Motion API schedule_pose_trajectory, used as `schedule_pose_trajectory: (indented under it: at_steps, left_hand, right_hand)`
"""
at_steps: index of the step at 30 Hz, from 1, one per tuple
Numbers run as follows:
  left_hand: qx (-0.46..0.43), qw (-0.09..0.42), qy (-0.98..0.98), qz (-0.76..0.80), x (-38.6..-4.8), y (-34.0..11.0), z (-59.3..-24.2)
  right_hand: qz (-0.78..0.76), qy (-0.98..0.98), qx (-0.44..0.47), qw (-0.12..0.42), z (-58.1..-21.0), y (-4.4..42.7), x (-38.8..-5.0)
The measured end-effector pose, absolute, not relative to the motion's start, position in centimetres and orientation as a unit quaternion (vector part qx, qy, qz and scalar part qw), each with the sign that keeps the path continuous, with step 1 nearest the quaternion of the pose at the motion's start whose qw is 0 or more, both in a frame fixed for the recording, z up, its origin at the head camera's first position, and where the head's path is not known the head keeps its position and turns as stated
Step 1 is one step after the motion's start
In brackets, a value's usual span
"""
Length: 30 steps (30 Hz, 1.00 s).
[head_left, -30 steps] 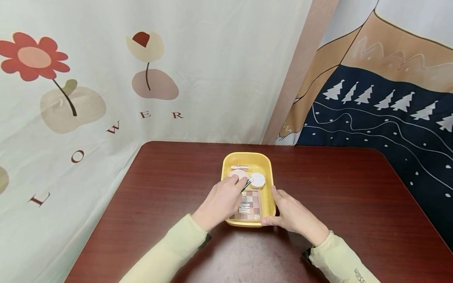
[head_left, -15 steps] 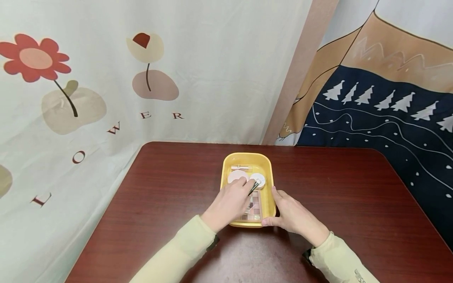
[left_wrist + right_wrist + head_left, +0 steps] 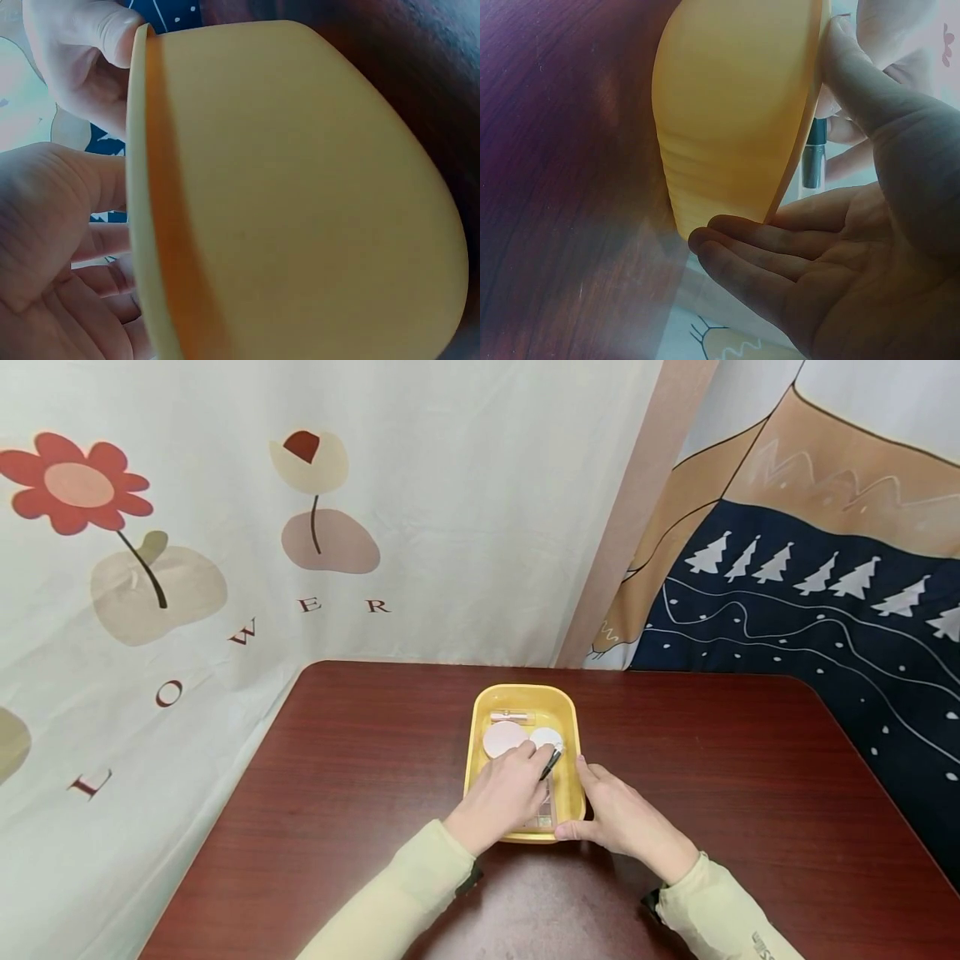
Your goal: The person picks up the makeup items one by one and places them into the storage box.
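Note:
My left hand (image 3: 510,789) reaches over a yellow plastic tray (image 3: 524,691) and pinches a slim tube (image 3: 551,762), black at one end and clear at the other (image 3: 812,172). In the tray lie a pale pink round compact (image 3: 504,739), a white round case (image 3: 546,737) and a pinkish lipstick-like tube (image 3: 510,717). An eyeshadow palette (image 3: 544,820) is mostly hidden under my left hand. At the near right corner, my right hand (image 3: 622,806) holds the tray, thumb on the rim and fingers along the outer wall (image 3: 735,120).
The tray stands on a dark red-brown wooden table (image 3: 360,735), towards its far edge. Behind hang a pale curtain (image 3: 465,510) with printed flowers and letters, and a dark blue cloth (image 3: 810,610) with white trees.
My left hand has moved right across the tray with the slim tube, uncovering the pink compact and covering more of the palette. My right hand and the tray have stayed put.

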<state>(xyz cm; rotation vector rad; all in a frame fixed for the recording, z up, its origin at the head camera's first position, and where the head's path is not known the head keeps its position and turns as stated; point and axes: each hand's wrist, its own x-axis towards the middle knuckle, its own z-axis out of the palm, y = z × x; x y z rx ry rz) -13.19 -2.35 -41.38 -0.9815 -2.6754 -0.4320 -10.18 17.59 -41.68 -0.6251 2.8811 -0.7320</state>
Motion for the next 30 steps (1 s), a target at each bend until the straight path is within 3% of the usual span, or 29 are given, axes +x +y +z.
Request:
schedule_pose_trajectory:
  at_steps: [24,30]
  left_hand:
    - [-0.266,0.020,-0.935,-0.232,-13.3,-0.5,-42.4]
    - [-0.268,0.020,-0.931,-0.249,-13.5,0.0,-42.7]
  right_hand:
    - [-0.242,0.947,-0.203,0.055,-41.7,17.7,-10.2]
    - [-0.237,0.948,-0.206,0.052,-41.7,17.6,-10.2]
